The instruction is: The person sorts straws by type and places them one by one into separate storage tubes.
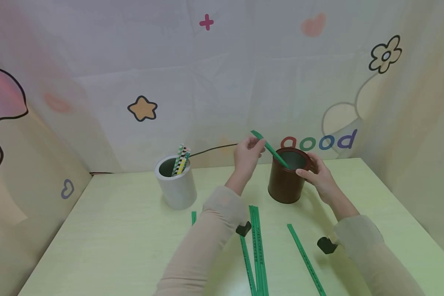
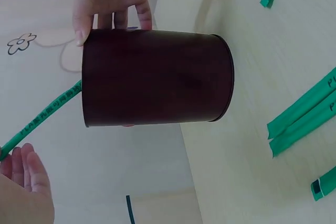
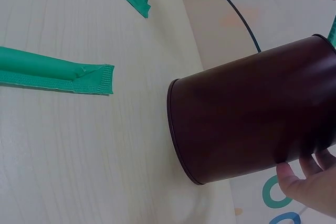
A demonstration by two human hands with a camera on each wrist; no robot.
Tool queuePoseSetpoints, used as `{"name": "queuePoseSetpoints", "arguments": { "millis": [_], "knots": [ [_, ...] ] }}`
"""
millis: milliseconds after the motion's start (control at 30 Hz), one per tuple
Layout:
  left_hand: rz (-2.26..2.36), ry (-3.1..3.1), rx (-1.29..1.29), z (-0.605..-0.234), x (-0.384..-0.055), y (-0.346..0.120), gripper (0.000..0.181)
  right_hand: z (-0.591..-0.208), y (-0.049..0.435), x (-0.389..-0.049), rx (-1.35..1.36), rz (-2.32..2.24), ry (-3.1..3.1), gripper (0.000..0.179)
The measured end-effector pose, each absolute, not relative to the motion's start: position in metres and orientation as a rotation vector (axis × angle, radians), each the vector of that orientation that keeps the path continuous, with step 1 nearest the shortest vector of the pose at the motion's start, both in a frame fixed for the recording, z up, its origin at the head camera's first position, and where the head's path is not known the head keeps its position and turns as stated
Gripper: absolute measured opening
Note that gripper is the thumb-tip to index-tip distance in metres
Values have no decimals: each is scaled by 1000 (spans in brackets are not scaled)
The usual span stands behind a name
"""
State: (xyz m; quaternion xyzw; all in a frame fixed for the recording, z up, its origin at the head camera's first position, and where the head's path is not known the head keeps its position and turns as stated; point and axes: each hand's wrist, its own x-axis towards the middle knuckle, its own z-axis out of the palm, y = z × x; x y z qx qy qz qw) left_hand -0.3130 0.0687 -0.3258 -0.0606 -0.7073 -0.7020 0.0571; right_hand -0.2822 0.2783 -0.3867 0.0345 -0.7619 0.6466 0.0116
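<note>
A straw in a green printed wrapper [image 1: 275, 153] slants down into the mouth of a dark brown cylindrical container [image 1: 285, 186]. My left hand [image 1: 246, 158] pinches its upper end between thumb and fingers, up and to the left of the rim. The straw's lower end is hidden inside. On the container's right side, near the rim, my right hand [image 1: 321, 181] grips it with the thumb in front and the fingers behind. The left wrist view shows the same straw [image 2: 44, 117] entering the container [image 2: 157, 77], which stands upright on the table.
Several more green wrapped straws lie on the pale wooden table [image 1: 126, 230], including a close pair [image 1: 258, 250] in front and one on the right [image 1: 305, 259]. A white container [image 1: 177, 187] holding patterned sticks [image 1: 181, 160] stands left. A printed cloth [image 1: 244, 82] hangs behind.
</note>
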Motion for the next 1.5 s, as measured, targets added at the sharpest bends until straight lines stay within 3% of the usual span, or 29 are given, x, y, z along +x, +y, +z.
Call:
{"name": "queuePoseSetpoints", "arguments": {
  "millis": [567,1100,1500],
  "knots": [
    [-2064,-2513,-183,-354,-315,36,49,-386,272,-285,113,2003,-2394,74],
    [-1471,-2962,-362,-382,-299,-37,38,-388,277,-284,107,1981,-2407,74],
    [-1440,-3068,-351,-421,-274,-90,37,-390,277,-286,129,1988,-2400,73]
  ]
}}
